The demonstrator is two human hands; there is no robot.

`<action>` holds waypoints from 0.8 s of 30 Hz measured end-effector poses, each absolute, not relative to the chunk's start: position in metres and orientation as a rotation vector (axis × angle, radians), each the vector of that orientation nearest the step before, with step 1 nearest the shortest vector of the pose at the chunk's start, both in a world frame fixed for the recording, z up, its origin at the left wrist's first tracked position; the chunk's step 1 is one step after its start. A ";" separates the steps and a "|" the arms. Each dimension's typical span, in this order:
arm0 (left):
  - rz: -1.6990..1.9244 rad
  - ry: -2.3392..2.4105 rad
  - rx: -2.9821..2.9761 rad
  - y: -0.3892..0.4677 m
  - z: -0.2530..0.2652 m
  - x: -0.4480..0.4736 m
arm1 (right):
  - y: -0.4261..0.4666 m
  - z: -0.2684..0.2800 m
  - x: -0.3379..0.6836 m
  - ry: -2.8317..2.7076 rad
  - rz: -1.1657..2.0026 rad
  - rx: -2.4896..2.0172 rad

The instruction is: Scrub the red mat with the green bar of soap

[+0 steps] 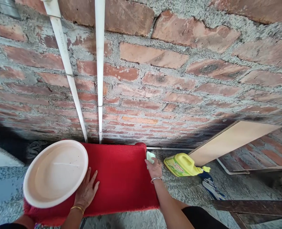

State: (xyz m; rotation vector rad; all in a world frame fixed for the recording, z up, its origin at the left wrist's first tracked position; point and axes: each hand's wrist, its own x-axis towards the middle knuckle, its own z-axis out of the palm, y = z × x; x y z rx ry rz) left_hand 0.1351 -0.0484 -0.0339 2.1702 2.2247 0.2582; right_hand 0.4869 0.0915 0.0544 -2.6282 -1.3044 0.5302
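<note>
A red plush cover lies over a long, low surface against the wall. My left hand rests flat on it with the fingers spread, beside the basin's right rim. On the left end of the cover stands a round, pale pink basin; its inside looks shiny. At the cover's right edge, my right hand is closed around a pale green block shaped like a bar of soap. Part of the block is hidden by the fingers.
A yellow detergent jug lies on the concrete floor to the right, near a blue and white shoe. Behind it a wooden board leans on the brick wall. Two white pipes run down the wall.
</note>
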 end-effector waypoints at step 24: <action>0.324 2.194 2.162 -0.048 -0.035 0.132 | 0.086 0.048 0.420 -1.907 0.532 -2.355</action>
